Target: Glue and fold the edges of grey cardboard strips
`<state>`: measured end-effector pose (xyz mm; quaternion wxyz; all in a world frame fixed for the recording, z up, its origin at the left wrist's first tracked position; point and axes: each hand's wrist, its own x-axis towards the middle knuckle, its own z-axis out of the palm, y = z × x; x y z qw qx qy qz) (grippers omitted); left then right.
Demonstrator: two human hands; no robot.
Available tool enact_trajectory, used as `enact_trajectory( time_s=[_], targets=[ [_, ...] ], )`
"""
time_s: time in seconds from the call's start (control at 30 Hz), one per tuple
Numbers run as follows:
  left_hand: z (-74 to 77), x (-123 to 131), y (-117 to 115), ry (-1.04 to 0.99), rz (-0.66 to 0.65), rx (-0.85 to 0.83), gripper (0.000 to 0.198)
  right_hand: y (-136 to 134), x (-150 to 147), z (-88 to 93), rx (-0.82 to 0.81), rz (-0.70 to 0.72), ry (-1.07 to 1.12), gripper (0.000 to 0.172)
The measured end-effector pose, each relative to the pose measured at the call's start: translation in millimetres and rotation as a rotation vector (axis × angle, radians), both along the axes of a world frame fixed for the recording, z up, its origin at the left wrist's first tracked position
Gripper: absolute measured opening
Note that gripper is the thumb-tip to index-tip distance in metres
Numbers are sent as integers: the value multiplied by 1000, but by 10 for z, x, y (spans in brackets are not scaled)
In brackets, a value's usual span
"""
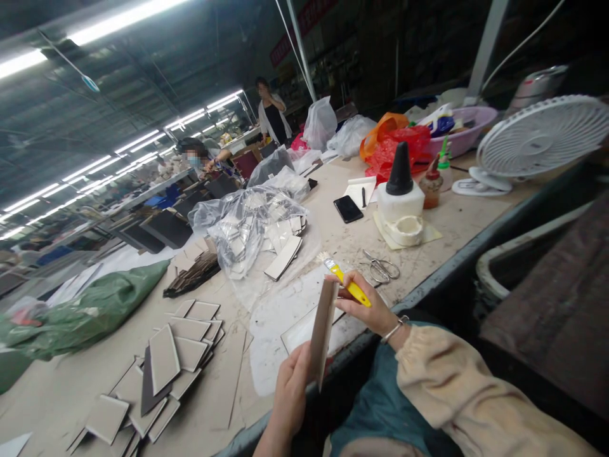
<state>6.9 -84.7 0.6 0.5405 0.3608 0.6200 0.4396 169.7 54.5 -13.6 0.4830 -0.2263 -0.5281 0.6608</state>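
Low in the centre of the frame, the left hand [290, 387] was closed around the lower edge of a thin flat panel [323, 333], holding it upright and edge-on to the camera. Just right of the panel's top, the right hand [368, 310] was clamped on a brush [351, 287]. Its bristles sat at the panel's upper edge; whether they touched it could not be told.

The panel was pale beige, rectangular and slim as card. The brush had a yellow handle and light bristles.

Beneath both hands lay a white sheet [280, 311] on a long, scuffed beige table [457, 219]. Scissors [380, 270] lay just right of the brush. Higher in the frame stood a white glue bottle [400, 193] with a black cone cap, a dark phone [347, 208] and a white fan [542, 136]. Similar panels [164, 358] lay heaped at lower left, with a clear plastic bag [247, 222] of pieces at centre. In the upper middle of the frame a standing person [272, 117] and a seated one [197, 155] were at the table's far end, in a dim workshop lit by strip lights.
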Motion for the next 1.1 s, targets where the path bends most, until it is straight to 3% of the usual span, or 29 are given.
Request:
enact_trajectory(
  time_s=[0.1, 0.27, 0.43, 0.67, 0.87, 1.0, 1.1],
  targets=[
    [-26, -30, 0, -72, 73, -19, 47, 10, -6, -51, 67, -33, -80, 33],
    [-151, -88, -26, -111, 187, -44, 34, 13, -11, -131, 232, -202, -320, 26],
    [-229, -74, -61, -126, 214, -76, 32, 18, -22, -157, 302, -205, -368, 22],
    [-74, -269, -52, 447, 280, 113, 30, 12, -17, -186, 268, -194, -406, 26],
    [-5, -831, -252, 749, 392, 104, 32, 30, -24, -171, 217, -304, -358, 26],
    [-118, -1409, -480, 935, 533, 25, 34, 87, -21, -204, 201, -498, -400, 25],
    [-255, -1726, -636, 1082, 528, -42, 32, 122, -9, -251, 210, -545, -456, 24]
  ],
)
